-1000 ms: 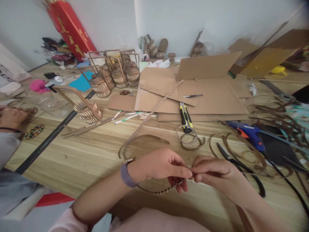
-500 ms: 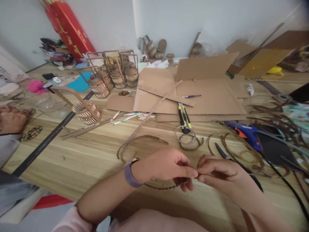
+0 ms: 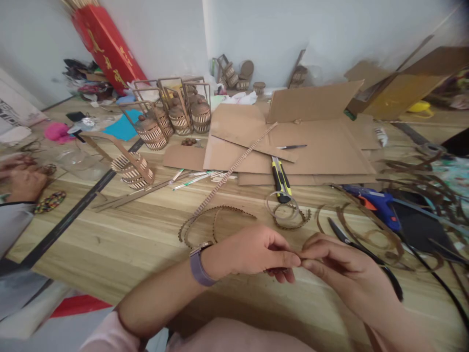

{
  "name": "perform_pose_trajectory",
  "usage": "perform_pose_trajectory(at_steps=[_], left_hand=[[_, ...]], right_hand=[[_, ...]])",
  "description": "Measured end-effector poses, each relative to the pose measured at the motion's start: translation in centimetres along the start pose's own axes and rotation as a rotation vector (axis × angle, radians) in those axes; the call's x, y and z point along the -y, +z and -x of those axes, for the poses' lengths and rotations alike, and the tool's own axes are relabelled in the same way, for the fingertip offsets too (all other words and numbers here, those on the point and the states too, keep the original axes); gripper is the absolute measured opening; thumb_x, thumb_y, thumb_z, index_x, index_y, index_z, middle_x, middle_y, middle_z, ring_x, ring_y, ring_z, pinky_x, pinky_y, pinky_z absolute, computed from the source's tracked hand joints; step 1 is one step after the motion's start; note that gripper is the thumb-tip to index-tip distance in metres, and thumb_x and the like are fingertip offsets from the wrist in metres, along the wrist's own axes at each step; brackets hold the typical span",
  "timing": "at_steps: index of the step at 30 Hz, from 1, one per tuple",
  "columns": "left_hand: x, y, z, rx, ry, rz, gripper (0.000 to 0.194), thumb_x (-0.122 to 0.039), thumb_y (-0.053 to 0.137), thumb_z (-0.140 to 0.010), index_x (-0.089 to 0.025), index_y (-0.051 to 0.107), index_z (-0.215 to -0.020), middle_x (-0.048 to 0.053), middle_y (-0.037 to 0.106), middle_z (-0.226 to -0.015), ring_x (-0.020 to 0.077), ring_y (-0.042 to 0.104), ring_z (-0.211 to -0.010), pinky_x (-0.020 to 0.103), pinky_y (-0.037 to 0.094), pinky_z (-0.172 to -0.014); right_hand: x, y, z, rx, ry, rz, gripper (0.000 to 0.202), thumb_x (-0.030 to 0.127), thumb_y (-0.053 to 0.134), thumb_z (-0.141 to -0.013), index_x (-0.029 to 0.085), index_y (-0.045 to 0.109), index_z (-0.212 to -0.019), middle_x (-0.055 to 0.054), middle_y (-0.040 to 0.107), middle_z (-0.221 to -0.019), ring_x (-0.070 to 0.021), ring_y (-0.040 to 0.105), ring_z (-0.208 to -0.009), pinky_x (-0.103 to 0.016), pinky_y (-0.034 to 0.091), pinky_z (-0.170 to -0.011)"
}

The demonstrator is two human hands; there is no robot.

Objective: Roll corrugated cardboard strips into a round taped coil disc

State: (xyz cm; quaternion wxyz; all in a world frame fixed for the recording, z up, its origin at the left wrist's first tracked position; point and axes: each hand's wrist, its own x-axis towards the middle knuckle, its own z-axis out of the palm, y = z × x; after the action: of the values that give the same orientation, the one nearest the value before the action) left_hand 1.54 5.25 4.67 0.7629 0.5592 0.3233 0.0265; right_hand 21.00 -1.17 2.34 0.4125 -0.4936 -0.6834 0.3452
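My left hand (image 3: 253, 250), with a watch on its wrist, is pinched closed on a brown notched cardboard strip (image 3: 275, 270), mostly hidden under the fingers. My right hand (image 3: 339, 259) pinches the end of the same strip, fingertips almost touching the left thumb. Beyond my left wrist, a longer notched strip (image 3: 205, 211) curves over the table. A coiled notched strip (image 3: 292, 222) and a clear ring (image 3: 280, 205) lie just past the hands. Black scissors (image 3: 355, 244) rest beside my right hand.
A yellow-black utility knife (image 3: 281, 178) lies before cardboard sheets (image 3: 315, 151). A blue glue gun (image 3: 381, 203) sits right, among curled brown strips. Small lidded baskets (image 3: 200, 116) stand at the back; an unlidded basket (image 3: 134, 170) is nearer. Another person's hands (image 3: 27, 178) are far left.
The notched strip that hung in a loop below my left wrist no longer shows there; a strand now shows above the wrist. Both hands stay nearly in place, still pinching.
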Motion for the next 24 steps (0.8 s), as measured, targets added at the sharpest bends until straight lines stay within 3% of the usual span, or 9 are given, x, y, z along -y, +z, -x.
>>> perform_pose_trajectory(at_steps=[7, 24], left_hand=[[0.5, 0.0, -0.1, -0.050, 0.055, -0.132, 0.018, -0.025, 0.063, -0.089, -0.014, 0.065, -0.076, 0.000, 0.066, -0.072, 0.0086, 0.058, -0.062, 0.019, 0.043, -0.059], [0.1, 0.3, 0.2, -0.081, 0.041, -0.214, 0.024, -0.024, 0.059, -0.090, -0.015, 0.062, -0.068, -0.002, 0.062, -0.065, 0.0083, 0.057, -0.059, 0.018, 0.042, -0.057]], right_hand=[[-0.2, 0.3, 0.0, -0.002, 0.026, -0.022, 0.019, 0.035, 0.072, -0.081, 0.025, 0.073, -0.066, -0.001, 0.067, -0.060, -0.0147, 0.064, -0.056, -0.023, 0.051, -0.051], [-1.1, 1.1, 1.0, 0.070, 0.143, -0.114, 0.028, 0.038, 0.077, -0.077, 0.023, 0.060, -0.062, 0.001, 0.063, -0.063, -0.0156, 0.060, -0.061, -0.029, 0.048, -0.058]])
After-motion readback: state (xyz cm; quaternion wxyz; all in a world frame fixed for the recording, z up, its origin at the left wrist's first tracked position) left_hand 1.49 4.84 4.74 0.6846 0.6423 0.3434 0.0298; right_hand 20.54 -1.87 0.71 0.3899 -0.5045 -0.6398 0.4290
